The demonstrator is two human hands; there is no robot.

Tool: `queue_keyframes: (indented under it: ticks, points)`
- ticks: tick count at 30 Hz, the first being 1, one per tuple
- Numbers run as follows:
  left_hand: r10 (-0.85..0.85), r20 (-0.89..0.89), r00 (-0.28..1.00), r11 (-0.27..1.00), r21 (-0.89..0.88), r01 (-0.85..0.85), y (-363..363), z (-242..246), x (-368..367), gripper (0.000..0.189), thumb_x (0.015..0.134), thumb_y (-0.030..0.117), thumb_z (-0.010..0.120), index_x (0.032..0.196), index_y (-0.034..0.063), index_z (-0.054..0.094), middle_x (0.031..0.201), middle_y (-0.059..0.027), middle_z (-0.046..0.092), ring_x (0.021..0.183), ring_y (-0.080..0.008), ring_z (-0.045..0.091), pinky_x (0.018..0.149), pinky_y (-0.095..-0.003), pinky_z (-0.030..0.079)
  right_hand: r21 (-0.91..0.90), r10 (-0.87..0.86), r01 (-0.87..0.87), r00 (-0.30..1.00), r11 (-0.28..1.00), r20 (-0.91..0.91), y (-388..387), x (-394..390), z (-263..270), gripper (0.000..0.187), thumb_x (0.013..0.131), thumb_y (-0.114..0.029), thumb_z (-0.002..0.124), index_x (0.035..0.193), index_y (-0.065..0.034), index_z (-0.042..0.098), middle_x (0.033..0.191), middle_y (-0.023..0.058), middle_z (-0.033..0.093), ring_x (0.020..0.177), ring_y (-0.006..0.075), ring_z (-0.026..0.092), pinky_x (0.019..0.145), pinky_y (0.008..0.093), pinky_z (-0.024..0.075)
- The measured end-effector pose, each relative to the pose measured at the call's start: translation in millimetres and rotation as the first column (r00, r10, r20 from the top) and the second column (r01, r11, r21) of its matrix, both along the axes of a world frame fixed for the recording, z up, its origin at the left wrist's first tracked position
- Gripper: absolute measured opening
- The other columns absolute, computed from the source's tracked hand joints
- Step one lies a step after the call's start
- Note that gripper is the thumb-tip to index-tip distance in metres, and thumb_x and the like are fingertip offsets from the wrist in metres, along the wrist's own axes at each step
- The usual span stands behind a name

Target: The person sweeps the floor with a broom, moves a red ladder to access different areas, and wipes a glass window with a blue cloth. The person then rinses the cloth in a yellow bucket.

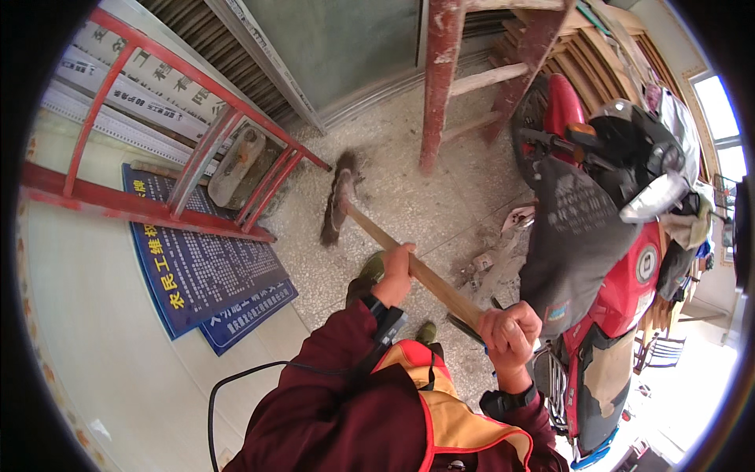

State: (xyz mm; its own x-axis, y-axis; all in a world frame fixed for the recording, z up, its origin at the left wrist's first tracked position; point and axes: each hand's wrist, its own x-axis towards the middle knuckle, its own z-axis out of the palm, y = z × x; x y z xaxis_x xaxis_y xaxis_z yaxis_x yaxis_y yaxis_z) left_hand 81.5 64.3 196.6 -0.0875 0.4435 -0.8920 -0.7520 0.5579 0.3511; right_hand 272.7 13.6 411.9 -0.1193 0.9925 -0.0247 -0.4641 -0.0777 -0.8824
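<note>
A broom with dark bristles (339, 200) rests on the speckled floor, its head beside the foot of a red ladder frame. Its wooden handle (439, 283) slopes down to the right, toward my body. Around the middle of that handle my left hand (398, 276) is closed. My right hand (510, 336) grips the handle's end, close to the motorcycle. Dark dust lies around the bristles. Crumpled clear plastic and other litter (498, 262) lie on the floor to the right of the handle. My shoes (373, 268) show beneath the handle.
A red metal ladder (118, 206) stands at left, over blue printed boards (206, 265) leaning at the wall. Another red ladder (442, 76) stands ahead. A red motorcycle (634, 271) with a dark cover fills the right side. Stacked timber (596, 65) is behind it.
</note>
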Motion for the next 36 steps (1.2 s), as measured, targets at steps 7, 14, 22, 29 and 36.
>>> queue_keyframes:
  ticks: [7,14,22,29,36]
  points:
    - [-0.153,-0.106,0.983,0.975,-0.176,0.133,101,-73,-58,0.036,0.081,0.022,0.073,0.104,0.006,0.052,0.087,-0.0089,0.054,0.069,-0.0231,0.057,0.057,-0.0398,0.052,-0.143,-0.151,0.163,0.984,0.976,0.09,109,-59,-46,0.023,0.097,-0.012,0.049,0.076,-0.0056,0.044,0.048,-0.0049,0.031,0.039,0.0102,0.031,0.049,0.0324,0.0346]
    - [-0.322,0.044,0.946,0.929,-0.176,0.325,76,-64,19,0.022,0.076,0.023,0.072,0.083,0.0094,0.056,0.072,-0.0039,0.054,0.057,-0.02,0.054,0.046,-0.0381,0.044,-0.22,-0.317,0.404,0.884,0.888,0.342,79,-60,14,0.023,0.097,-0.009,0.05,0.075,-0.0069,0.043,0.044,-0.005,0.029,0.033,0.0085,0.027,0.042,0.0279,0.0304]
    - [-0.224,0.402,0.888,0.959,-0.072,0.274,67,47,27,0.021,0.085,0.018,0.069,0.088,0.0063,0.053,0.076,-0.0043,0.051,0.058,-0.0209,0.06,0.048,-0.0337,0.052,0.086,-0.259,0.245,0.935,0.966,0.242,92,-83,108,0.018,0.097,-0.008,0.051,0.08,-0.0041,0.044,0.044,-0.0017,0.036,0.034,0.0114,0.036,0.039,0.0299,0.0351]
    - [-0.289,0.116,0.95,0.957,0.061,0.284,154,12,-43,0.028,0.083,0.02,0.072,0.098,0.0018,0.056,0.078,-0.0079,0.058,0.062,-0.0247,0.063,0.055,-0.0379,0.054,0.068,-0.284,0.276,0.945,0.959,0.163,130,-88,60,0.019,0.093,-0.009,0.048,0.076,-0.0062,0.041,0.046,-0.0032,0.035,0.035,0.0112,0.034,0.042,0.0319,0.0341]
    - [-0.326,-0.332,0.885,0.92,0.103,0.377,282,-77,-90,0.045,0.071,0.019,0.078,0.096,-0.0063,0.051,0.083,-0.0123,0.056,0.067,-0.0233,0.057,0.054,-0.0398,0.045,-0.148,-0.409,0.409,0.912,0.9,0.032,184,-139,-59,0.016,0.094,-0.01,0.049,0.079,-0.0061,0.045,0.05,-0.0028,0.036,0.041,0.0108,0.036,0.049,0.0319,0.0364]
